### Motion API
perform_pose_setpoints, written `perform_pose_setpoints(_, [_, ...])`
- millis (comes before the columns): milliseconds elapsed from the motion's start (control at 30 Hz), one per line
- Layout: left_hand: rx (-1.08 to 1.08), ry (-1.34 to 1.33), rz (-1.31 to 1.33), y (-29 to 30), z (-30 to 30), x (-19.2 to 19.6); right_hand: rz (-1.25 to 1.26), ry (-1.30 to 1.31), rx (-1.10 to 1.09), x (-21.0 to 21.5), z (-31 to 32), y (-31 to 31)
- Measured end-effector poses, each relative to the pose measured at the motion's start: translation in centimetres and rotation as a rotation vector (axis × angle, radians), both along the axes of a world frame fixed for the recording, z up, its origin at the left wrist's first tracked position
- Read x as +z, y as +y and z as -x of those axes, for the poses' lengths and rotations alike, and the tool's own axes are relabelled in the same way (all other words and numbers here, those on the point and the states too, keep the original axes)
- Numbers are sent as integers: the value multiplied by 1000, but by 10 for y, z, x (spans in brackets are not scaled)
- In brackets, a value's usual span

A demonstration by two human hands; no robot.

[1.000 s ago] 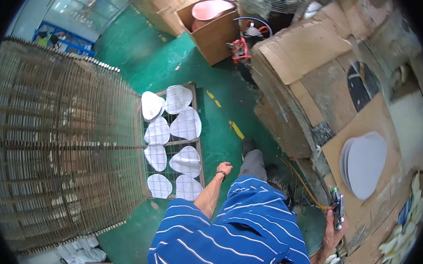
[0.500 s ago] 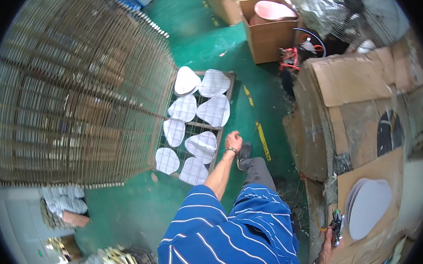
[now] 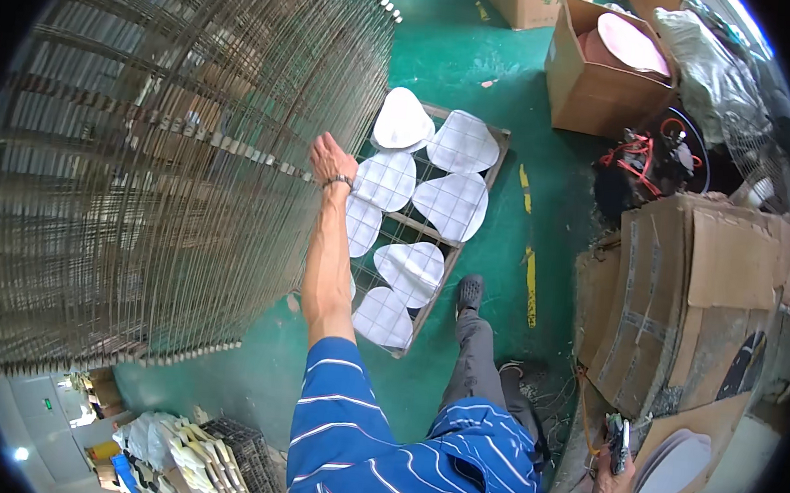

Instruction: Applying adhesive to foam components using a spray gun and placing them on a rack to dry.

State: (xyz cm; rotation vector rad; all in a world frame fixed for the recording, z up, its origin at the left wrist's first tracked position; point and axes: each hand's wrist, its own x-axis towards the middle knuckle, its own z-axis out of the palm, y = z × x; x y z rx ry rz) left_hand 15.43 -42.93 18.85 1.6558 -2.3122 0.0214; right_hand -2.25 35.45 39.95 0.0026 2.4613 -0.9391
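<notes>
My left hand (image 3: 332, 161) reaches out to the edge of a tall stack of wire mesh racks (image 3: 190, 159). Its fingers look stretched out and hold nothing I can see; whether they touch the wires is unclear. Below and to the right of it, a lowered mesh rack (image 3: 455, 243) bears several flat white rounded pieces (image 3: 453, 205). At the lower right my right hand (image 3: 612, 483) is closed round a metal spray gun (image 3: 618, 443) with a yellowish hose. Beside that hand, a small pile of white rounded sheets (image 3: 675, 472) lies on cardboard.
Cardboard-covered boxes (image 3: 648, 292) stand along the right. Farther off is an open carton (image 3: 599, 82) with pinkish rounded pieces, near red cords (image 3: 637, 158) and clear plastic wrap (image 3: 714, 72). Yellow tape (image 3: 530, 288) marks the green floor. Bundles (image 3: 202, 457) lie at the lower left.
My left hand has swung left and away from me, from beside the lowered rack to the stack's edge. The view has shifted; my right hand still holds the spray gun.
</notes>
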Motion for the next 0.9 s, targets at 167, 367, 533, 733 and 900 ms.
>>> perform_pose_setpoints(167, [146, -494, 194, -72, 1, -22, -61, -76, 42, -18, -6, -73])
perform_pose_setpoints(367, [88, -605, 380, -117, -3, -37, -126, -116, 36, -24, -8, -132])
perform_pose_setpoints(533, [65, -604, 159, -134, 4, -32, -113, -145, 86, -28, -12, -153])
perform_pose_setpoints(733, [104, -166, -493, -171, 7, -5, -33, -171, 105, -37, -13, -151])
perform_pose_setpoints(900, [139, 255, -1393, -210, 6, -14, -65, -176, 84, -42, -19, -146])
